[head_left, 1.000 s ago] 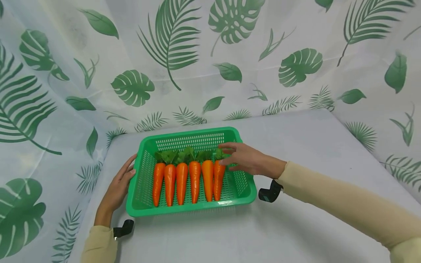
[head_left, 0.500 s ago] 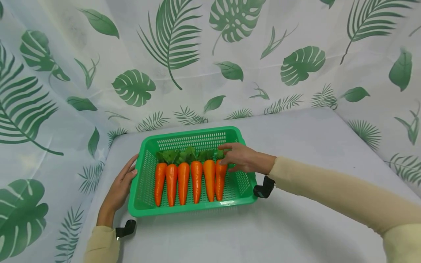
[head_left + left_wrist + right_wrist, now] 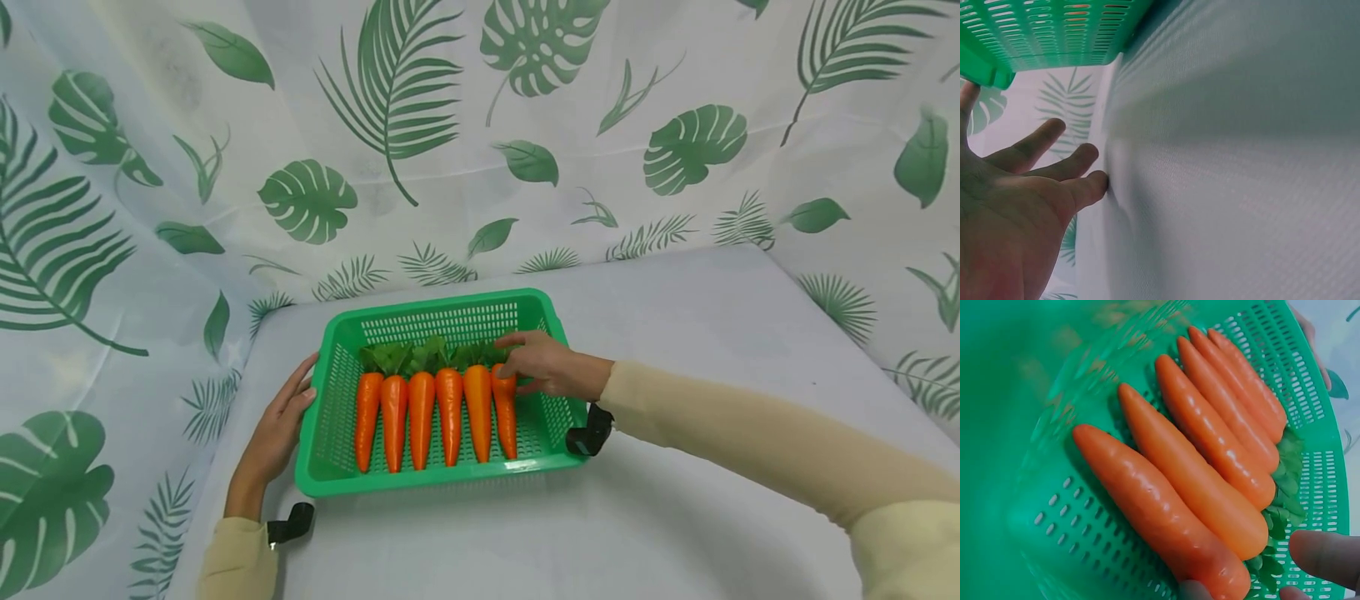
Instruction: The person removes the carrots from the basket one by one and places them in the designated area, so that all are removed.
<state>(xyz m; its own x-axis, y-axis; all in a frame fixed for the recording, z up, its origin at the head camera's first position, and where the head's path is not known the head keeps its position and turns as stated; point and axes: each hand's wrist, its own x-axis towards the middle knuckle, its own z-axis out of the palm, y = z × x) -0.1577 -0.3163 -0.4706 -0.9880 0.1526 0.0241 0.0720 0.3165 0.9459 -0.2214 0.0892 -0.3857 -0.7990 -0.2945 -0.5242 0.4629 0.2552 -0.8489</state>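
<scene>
Carrots [image 3: 450, 417], glossy orange, line the perforated green plastic basket [image 3: 442, 473]; right hand [image 3: 543, 364], half-spread, just touches the rightmost; left hand [image 3: 277, 421], splayed, rests against the basket's left rim!

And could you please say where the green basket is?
In the head view, the basket sits on the table just left of centre, the left hand at its left side and the right hand over its right end.

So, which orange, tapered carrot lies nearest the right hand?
The rightmost carrot in the green plastic basket: the right hand overlaps its wide end; five others lie further left.
</scene>
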